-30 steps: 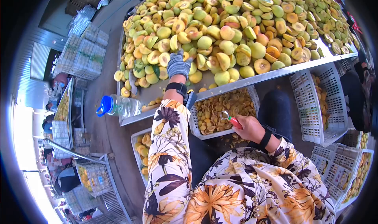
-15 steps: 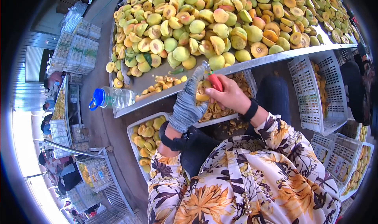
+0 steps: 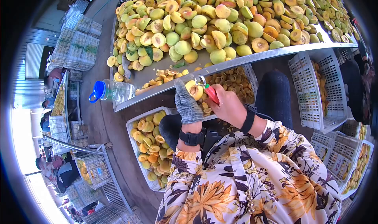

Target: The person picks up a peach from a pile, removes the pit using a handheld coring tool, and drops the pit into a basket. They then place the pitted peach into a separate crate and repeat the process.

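Observation:
My left hand (image 3: pixel 186 104), in a grey knit glove, holds a halved yellow peach (image 3: pixel 194 91) with its cut face turned up. A brown hollow shows in the middle of that face. Bare, my right hand (image 3: pixel 230 105) grips the red handle of a pitting tool (image 3: pixel 212 93). The tool's metal loop is right at the peach's edge. Both hands are just in front of the rim of a metal table (image 3: pixel 252 58), above a crate of brownish fruit scraps (image 3: pixel 235 81). A big pile of halved peaches (image 3: pixel 204 23) covers much of the tabletop.
A blue-capped bottle (image 3: pixel 114 93) is at the table's left corner. Left of my legs stands a white crate (image 3: pixel 131 123) full of peach halves. More plastic crates (image 3: pixel 321 90) stand at right. Other people (image 3: pixel 59 169) and stacked crates (image 3: pixel 76 46) are far left.
Both hands have come down and back from over the table's rim, the left one turning upright. The peach's cut face now shows, with the tool's loop beside it.

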Demonstrator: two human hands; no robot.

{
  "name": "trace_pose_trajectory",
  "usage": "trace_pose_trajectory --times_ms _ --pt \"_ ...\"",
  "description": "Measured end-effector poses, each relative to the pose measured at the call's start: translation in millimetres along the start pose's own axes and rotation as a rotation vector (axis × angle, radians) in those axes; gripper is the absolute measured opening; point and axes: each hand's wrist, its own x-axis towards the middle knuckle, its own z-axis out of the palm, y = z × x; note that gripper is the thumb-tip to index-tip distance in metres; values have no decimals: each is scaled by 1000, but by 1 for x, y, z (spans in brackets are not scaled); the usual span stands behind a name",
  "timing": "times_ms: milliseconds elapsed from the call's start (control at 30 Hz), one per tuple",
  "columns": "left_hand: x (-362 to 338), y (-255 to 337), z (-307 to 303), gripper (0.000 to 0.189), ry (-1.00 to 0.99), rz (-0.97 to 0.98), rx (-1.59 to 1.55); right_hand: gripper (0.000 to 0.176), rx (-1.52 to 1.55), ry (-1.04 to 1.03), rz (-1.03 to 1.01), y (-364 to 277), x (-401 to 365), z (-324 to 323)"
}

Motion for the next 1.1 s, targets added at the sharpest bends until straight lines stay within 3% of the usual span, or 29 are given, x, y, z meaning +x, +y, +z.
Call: trace_pose_trajectory --times_ms 33,133,500,633,700,833,967,1100 --pt "-1 -1 0 46 -2 -5 2 28 -20 -85 64 0 -4 -2" --pt "-6 -3 4 46 -146 179 111 24 16 -68 72 2 -12 1" --pt "-11 -21 9 32 -255 235 36 19 72 -76 193 -1 -26 2" --pt "-4 -18 2 25 -198 145 -7 18 103 -141 124 4 -32 6" --pt "-2 -12 -3 24 -257 -61 25 18 85 -191 100 7 -33 5" --pt "6 -1 -14 30 -385 -276 43 21 1 -303 17 18 -26 4" --pt "2 18 -16 31 -432 -361 82 26 -32 -414 -18 17 -20 -1" --pt "2 10 -17 33 -313 -327 85 25 23 -435 -4 11 -19 1"
